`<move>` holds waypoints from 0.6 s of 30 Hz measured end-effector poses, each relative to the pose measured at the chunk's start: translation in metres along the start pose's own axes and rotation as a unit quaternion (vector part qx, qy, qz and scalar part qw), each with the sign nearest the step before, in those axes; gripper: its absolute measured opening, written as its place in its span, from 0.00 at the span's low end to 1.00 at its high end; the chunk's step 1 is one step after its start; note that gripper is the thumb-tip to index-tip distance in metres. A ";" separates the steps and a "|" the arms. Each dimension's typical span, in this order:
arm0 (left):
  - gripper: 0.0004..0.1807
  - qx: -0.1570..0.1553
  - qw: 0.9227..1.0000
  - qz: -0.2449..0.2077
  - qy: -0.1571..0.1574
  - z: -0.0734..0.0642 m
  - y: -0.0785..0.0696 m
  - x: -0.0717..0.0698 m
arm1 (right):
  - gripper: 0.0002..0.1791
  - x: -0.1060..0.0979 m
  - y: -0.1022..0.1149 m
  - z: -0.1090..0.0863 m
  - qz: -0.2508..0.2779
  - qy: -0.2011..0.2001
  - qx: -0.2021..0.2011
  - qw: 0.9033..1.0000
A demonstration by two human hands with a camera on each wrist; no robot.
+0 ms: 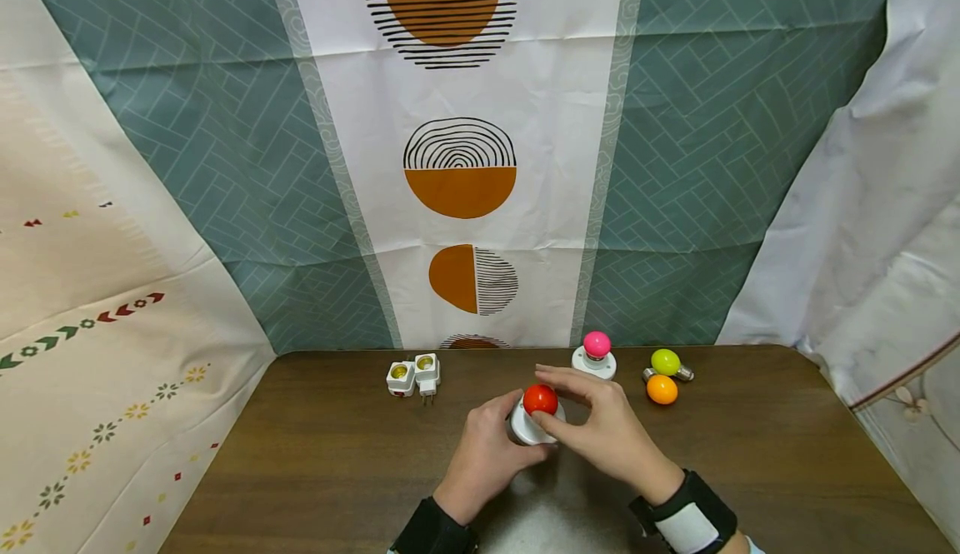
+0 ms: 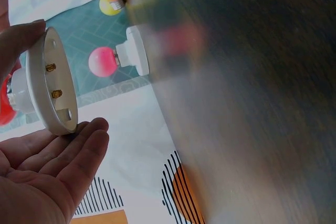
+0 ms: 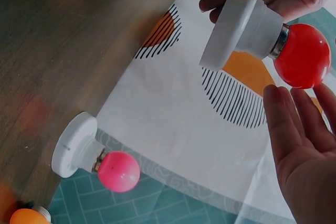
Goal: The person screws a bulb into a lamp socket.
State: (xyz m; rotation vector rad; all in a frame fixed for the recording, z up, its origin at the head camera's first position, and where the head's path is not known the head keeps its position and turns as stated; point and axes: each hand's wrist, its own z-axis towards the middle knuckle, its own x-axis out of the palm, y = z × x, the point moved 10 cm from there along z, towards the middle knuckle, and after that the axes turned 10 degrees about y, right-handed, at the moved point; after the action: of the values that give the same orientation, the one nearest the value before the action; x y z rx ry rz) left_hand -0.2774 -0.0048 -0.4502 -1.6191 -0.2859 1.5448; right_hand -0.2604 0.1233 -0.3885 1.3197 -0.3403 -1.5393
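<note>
My left hand (image 1: 491, 446) grips a white lamp holder (image 1: 529, 426) by its round base, thumb on one side of the rim and fingers on the other. A red light bulb (image 1: 540, 400) sits in this holder, its metal collar partly showing in the right wrist view. With thumb and forefinger at opposite sides of the red bulb, my right hand (image 1: 606, 429) pinches it; the other fingers stretch out straight beside it. The base's open underside (image 2: 59, 85), with two brass screws, faces the left wrist camera. Holder and bulb are held above the table.
A second white lamp holder (image 1: 594, 364) bearing a pink bulb (image 1: 597, 344) stands at the table's back edge. Right of it lie a yellow-green bulb (image 1: 665, 361) and an orange bulb (image 1: 662, 389). Two white plug-in sockets (image 1: 401, 378) are at back left. A patterned curtain (image 1: 480, 287) hangs behind.
</note>
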 end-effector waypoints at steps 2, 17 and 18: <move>0.31 0.001 1.000 0.001 -0.001 0.000 -0.001 0.000 | 0.26 0.002 0.002 0.000 -0.002 0.012 -0.005 1.000; 0.31 0.010 1.000 -0.012 -0.006 -0.001 -0.003 -0.001 | 0.29 0.009 0.000 0.000 0.001 0.046 -0.002 0.999; 0.31 0.009 1.000 -0.013 -0.005 -0.001 -0.002 -0.001 | 0.29 0.008 0.000 0.000 0.000 0.046 -0.002 0.999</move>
State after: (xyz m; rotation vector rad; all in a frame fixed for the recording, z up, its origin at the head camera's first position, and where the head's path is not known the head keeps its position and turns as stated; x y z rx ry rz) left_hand -0.2762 -0.0045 -0.4479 -1.5884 -0.2962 1.5319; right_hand -0.2588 0.1162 -0.3930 1.3815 -0.2788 -1.4743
